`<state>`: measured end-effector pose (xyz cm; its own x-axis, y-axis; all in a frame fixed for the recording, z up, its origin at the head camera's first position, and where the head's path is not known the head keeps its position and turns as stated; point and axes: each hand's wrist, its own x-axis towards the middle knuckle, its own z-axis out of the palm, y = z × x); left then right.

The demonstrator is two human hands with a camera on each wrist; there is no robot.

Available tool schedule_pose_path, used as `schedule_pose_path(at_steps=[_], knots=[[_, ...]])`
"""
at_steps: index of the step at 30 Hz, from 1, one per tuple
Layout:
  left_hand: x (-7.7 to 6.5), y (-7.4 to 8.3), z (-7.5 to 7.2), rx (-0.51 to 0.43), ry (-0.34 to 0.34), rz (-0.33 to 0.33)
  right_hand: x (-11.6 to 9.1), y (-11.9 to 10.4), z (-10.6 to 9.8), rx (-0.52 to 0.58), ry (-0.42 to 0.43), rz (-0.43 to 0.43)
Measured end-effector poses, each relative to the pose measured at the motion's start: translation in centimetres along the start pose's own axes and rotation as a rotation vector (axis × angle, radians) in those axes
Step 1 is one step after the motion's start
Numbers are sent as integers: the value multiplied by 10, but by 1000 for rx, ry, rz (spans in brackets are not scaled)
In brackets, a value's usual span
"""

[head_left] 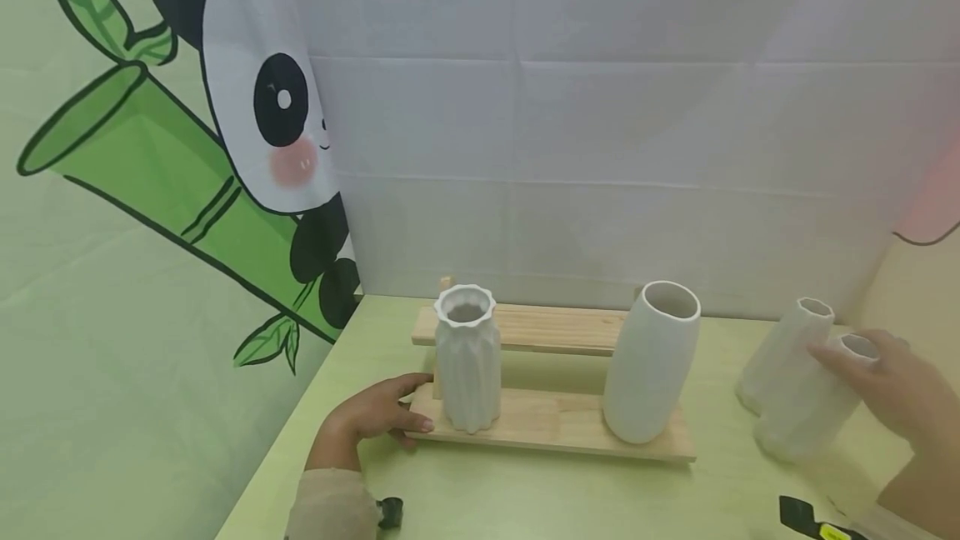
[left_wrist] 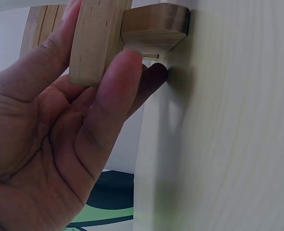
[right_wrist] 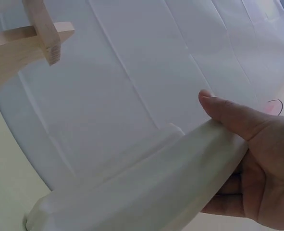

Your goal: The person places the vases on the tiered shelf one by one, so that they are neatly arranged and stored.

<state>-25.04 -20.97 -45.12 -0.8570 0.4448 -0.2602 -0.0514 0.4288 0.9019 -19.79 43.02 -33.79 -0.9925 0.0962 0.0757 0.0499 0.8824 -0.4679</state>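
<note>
My left hand (head_left: 378,411) grips the left end of a two-tier wooden shelf (head_left: 551,419). In the left wrist view its thumb and fingers lie on either side of the board end (left_wrist: 96,43). On the lower board stand a fluted white vase (head_left: 468,369) at the left and a smooth white vase (head_left: 652,365) at the right. Off to the right, my right hand (head_left: 892,382) holds a faceted white vase (head_left: 806,411) near its rim, thumb on one side and fingers on the other. A narrow-mouthed white vase (head_left: 780,357) is close behind it, partly hidden.
The pale table (head_left: 555,494) runs back to a white cloth backdrop (head_left: 600,123) with fold lines. A panda and bamboo print (head_left: 255,107) covers the left side. Dark straps show at both wrists.
</note>
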Motion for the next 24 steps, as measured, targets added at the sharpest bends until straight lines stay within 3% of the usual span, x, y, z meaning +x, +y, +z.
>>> schedule_pose_path(at_steps=[6,11,13,16,18,22,24], knots=[[0,1,0,-11,-1,-4,-6,-13,-5,176,201,-24],[1,0,1,-20,-1,-11,-17,-40,-6,393,349,99],[1,0,1,-30,0,-14,-19,-53,-6,516,387,189],[2,-1,1,-39,-2,-18,-21,-71,-5,656,434,240],[2,-1,1,-34,0,-19,-20,-79,-3,817,477,175],[3,-1,2,-19,5,-20,-17,-90,6,1136,495,-95],[3,-1,1,-13,6,-18,-15,-95,9,1257,485,-152]])
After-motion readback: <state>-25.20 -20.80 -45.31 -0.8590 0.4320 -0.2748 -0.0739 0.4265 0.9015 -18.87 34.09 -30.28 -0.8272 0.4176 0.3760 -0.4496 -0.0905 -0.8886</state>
